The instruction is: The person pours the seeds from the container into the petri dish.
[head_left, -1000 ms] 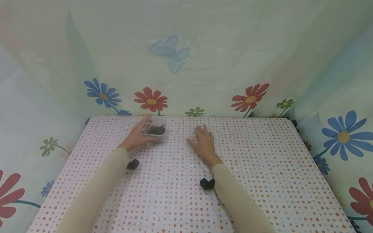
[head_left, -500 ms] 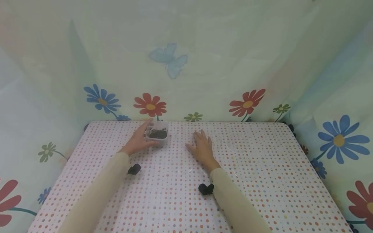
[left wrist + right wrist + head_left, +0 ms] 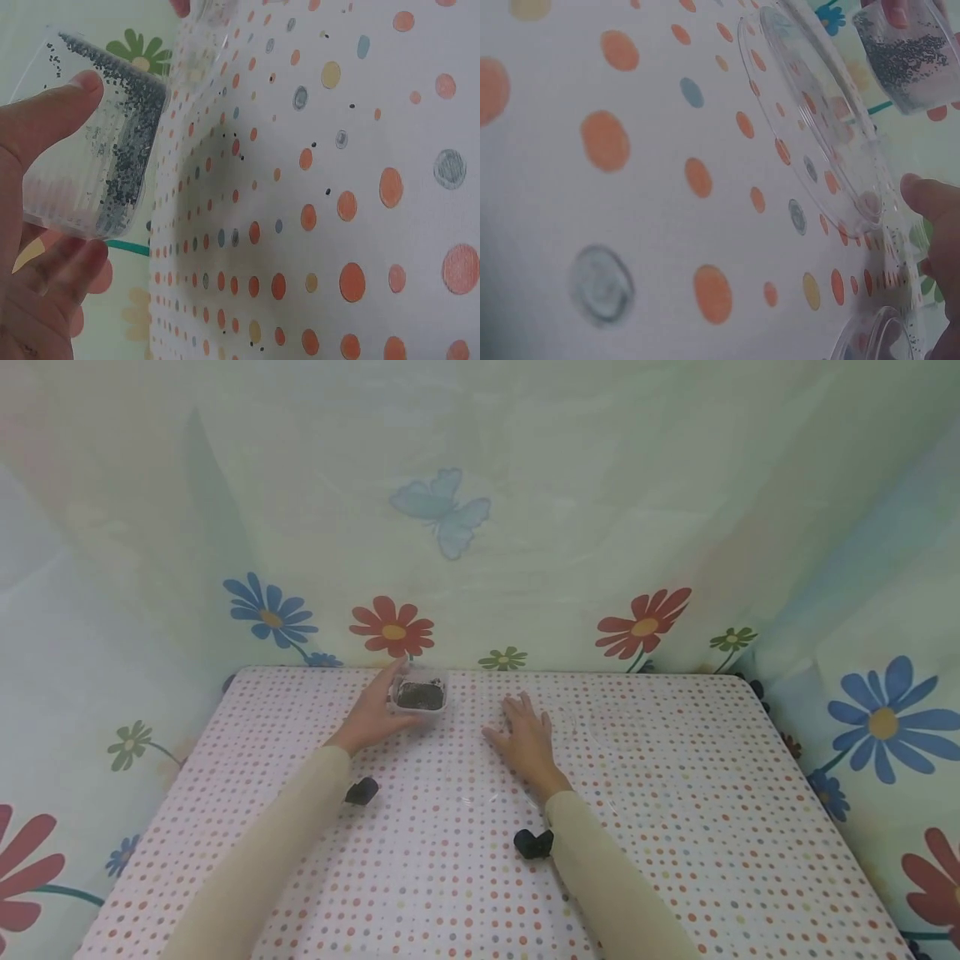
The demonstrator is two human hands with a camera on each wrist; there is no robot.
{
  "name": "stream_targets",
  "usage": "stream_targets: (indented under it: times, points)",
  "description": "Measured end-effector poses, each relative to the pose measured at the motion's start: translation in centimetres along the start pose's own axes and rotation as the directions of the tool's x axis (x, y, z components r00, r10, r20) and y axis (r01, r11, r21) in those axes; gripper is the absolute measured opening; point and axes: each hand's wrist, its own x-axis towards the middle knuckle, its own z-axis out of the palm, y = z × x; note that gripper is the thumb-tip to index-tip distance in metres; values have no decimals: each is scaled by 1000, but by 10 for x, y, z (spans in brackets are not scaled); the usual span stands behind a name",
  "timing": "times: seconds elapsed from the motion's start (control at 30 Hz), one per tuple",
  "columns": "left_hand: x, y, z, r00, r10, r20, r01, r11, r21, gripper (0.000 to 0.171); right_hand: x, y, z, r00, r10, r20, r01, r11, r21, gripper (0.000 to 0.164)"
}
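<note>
My left hand (image 3: 375, 710) grips a small clear plastic container (image 3: 420, 696) by its sides, near the table's far edge. In the left wrist view the thumb presses one wall of the container (image 3: 97, 142) and the fingers lie under the opposite one. Dark granules (image 3: 135, 142) fill part of it; a shadow on the tabletop suggests it is raised. My right hand (image 3: 528, 747) is low over the table to the right, fingers spread and slightly bent, with nothing seen in its grasp. Beside it in the right wrist view lies a clear round plastic piece, like a lid or dish (image 3: 810, 127).
Another clear round piece (image 3: 877, 337) shows at the bottom of the right wrist view. Faint clear outlines (image 3: 615, 727) lie right of the right hand. A few dark granules (image 3: 328, 191) dot the dotted tablecloth (image 3: 450, 877). A flowered curtain (image 3: 555, 527) stands behind the table.
My left hand has shifted a little to the right with the container, toward the right hand. The right hand has stayed nearly in place. The head view tilts slightly.
</note>
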Motion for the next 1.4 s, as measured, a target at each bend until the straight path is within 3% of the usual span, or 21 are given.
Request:
stream_targets:
  times: [0.3, 0.53, 0.9, 1.23, 1.4]
  points:
    - [3, 1, 2, 1000, 21, 5, -21, 998, 51, 106, 0, 1, 1, 1000, 3, 0, -3, 1000, 16, 69]
    - [7, 4, 5, 996, 88, 3, -88, 995, 42, 105, 3, 4, -1, 1000, -9, -9, 9, 1000, 2, 69]
    - [9, 12, 10, 997, 76, -13, -73, 990, 123, 110, 2, 6, 3, 1000, -14, 0, 14, 1000, 16, 69]
    - [9, 18, 13, 998, 66, 3, -66, 989, 133, 103, 1, 4, 1, 1000, -23, -5, 23, 1000, 3, 69]
    - [9, 22, 14, 995, 98, 0, -97, 985, 144, 100, 0, 4, 2, 1000, -25, -16, 26, 999, 22, 68]
